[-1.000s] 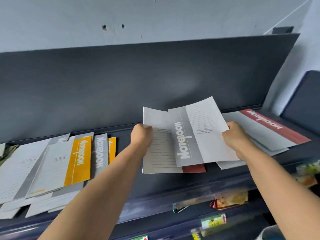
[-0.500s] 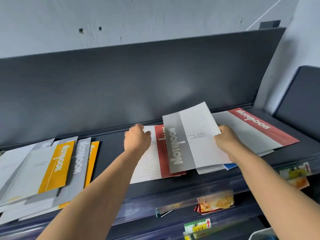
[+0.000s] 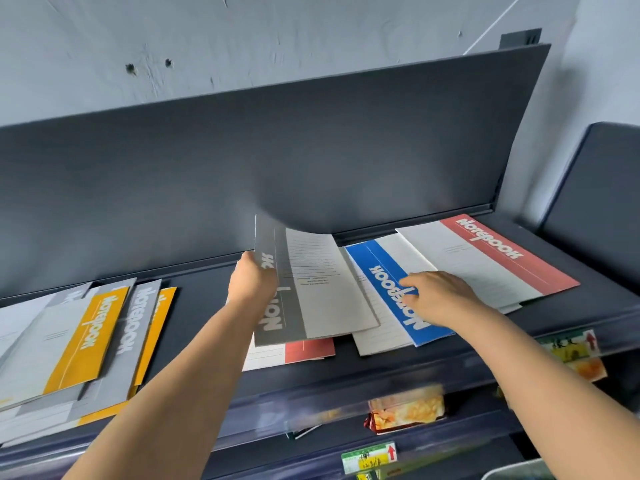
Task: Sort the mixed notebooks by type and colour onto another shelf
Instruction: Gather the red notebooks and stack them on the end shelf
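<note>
Mid-shelf: left hand (image 3: 251, 282) grips grey notebook (image 3: 322, 296) (lengthwise front-to-back); right hand (image 3: 440, 296) presses blue notebook (image 3: 377, 268).

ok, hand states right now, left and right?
Left hand: closed, gripping the grey notebook by its edge.
Right hand: on the blue notebook; cannot tell whether it pinches or just touches.

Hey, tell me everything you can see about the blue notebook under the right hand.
The blue notebook is a thin soft-cover book with a pale cover and a broad blue band carrying white "Notebook" lettering. It lies closed and flat on the dark shelf, skewed to the shelf edge. The right hand rests its fingers on the blue band. The grey notebook, held up by the left hand, overlaps its left edge. Its far right side seems to lie under the red-banded notebook.
</note>
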{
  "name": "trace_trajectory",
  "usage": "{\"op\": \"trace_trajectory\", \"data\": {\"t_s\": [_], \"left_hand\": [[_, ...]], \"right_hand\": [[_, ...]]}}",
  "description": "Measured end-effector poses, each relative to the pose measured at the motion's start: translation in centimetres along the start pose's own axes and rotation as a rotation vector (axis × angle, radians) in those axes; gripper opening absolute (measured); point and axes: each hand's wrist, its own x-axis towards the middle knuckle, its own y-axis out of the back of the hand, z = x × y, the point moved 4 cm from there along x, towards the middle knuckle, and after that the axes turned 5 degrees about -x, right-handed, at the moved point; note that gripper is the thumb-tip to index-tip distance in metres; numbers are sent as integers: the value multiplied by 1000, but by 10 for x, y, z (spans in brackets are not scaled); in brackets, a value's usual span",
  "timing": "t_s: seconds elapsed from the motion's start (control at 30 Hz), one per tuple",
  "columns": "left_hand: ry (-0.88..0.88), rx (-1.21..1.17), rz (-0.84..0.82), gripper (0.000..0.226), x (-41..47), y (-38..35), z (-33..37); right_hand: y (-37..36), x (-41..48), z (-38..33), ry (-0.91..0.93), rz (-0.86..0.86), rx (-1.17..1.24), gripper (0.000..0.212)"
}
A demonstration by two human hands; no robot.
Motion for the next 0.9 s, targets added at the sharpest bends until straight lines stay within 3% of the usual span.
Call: {"op": "trace_trajectory", "data": {"t_s": [0.17,0.3,0.57,0.73,0.9], "left_hand": [[10,-107,-18,26,-12,-3,-1],[43,-110,-2,23,-10,4,-10],[62,-40,93,18,0,41,-24],[148,-105,86,14,3,52,-42],[198,-206,37,13,5,50,-46]], "right_hand": [[-1,-8,-12,135,-22,-17,51],[-2,-13,-27,209,-38,-32,52],[-16,-12,-83,375,-127,157,61],[-24,-5,-84,306,-176,208,95],[-18,5,-63,181,-56,321,63]]}}
